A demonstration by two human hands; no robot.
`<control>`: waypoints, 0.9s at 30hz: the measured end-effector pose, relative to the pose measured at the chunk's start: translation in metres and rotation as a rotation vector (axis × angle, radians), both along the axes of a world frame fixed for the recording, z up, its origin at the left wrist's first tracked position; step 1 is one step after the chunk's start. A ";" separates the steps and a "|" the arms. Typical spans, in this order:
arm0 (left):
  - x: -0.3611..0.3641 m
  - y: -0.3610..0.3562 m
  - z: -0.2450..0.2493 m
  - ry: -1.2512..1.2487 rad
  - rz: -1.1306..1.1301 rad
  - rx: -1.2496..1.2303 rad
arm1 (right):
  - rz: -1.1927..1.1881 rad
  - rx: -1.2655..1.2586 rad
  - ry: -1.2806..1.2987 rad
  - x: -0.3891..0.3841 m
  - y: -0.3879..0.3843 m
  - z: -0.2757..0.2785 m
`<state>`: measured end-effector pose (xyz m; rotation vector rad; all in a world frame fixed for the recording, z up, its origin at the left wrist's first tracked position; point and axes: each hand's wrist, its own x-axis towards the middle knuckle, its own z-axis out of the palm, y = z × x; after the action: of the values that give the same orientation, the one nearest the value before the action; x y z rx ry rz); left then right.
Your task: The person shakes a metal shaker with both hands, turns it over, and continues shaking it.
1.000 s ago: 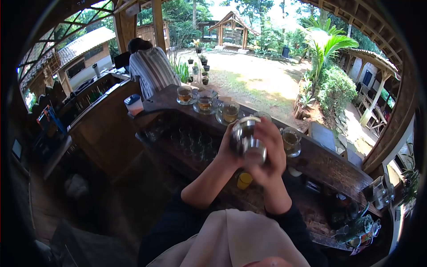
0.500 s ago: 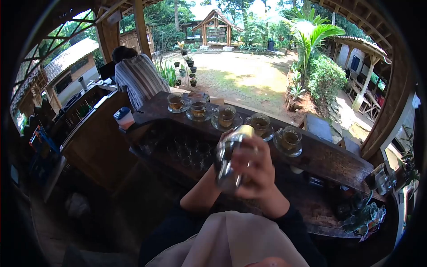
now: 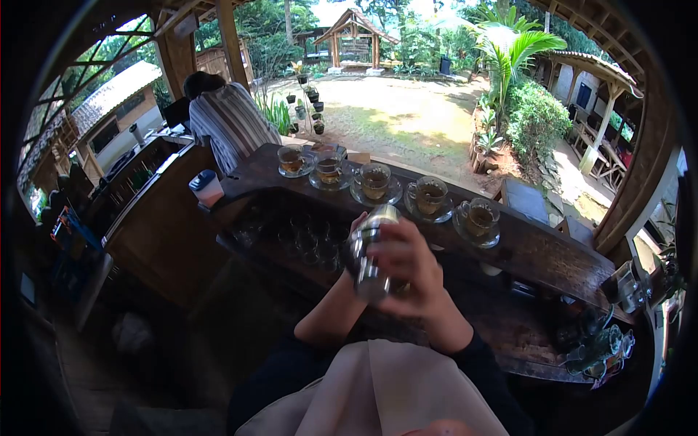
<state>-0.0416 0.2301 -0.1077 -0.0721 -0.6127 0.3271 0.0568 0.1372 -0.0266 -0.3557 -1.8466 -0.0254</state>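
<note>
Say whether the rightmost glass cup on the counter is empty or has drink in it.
It has drink in it: brownish liquid shows through the clear wall of the rightmost cup, upright on its saucer.

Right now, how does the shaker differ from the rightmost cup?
The shaker is shiny silver; the rightmost cup is clear glass, showing a brownish drink.
The shaker is tilted, held between the left hand and right hand; the cup stands upright on a saucer on the counter.
</note>
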 end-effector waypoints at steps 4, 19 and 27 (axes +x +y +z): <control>-0.007 -0.045 0.040 0.138 0.922 0.548 | 0.250 0.593 -0.115 -0.016 -0.073 0.020; -0.026 -0.052 0.043 0.120 0.790 0.669 | -0.065 0.446 -0.239 -0.021 -0.059 0.013; -0.015 -0.023 -0.005 0.654 0.634 -0.293 | -0.148 -0.500 0.185 -0.019 0.018 -0.015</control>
<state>-0.0562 0.2073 -0.1127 -0.0459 0.0853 1.0069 0.0378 0.1550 -0.0415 -0.8138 -1.6234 0.3622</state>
